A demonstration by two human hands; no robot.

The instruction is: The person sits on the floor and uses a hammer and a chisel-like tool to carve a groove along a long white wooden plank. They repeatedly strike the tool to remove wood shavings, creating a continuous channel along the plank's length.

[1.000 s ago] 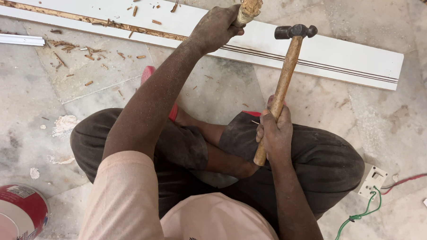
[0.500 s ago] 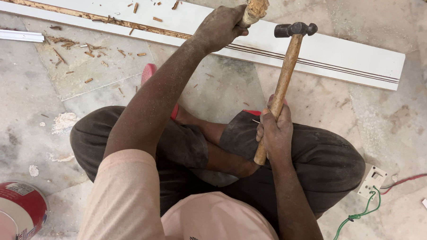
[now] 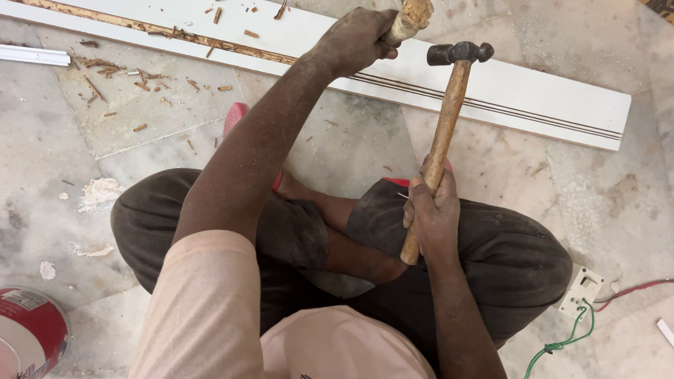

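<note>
Gripping chisel (image 3: pixel 409 15) and hammer (image 3: pixel 443 130); red tin (image 3: pixel 28 335) bottom-left.

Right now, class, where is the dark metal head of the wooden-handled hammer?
In the head view, the hammer head sits upper centre-right, above the long white board, just right of the left hand gripping a wooden-handled chisel.

Single head-worn view, looking steeply down from above the shoulders onto crossed legs and the marble floor (image 3: pixel 500 161). Close in: left hand (image 3: pixel 358 39) and right hand (image 3: pixel 431 216) within arm's reach, filling the middle of the frame. Facing forward toward the white board (image 3: pixel 513 94) running along the floor's far edge; red tin (image 3: pixel 25 335) cut off at the near left corner. No second view.
</note>
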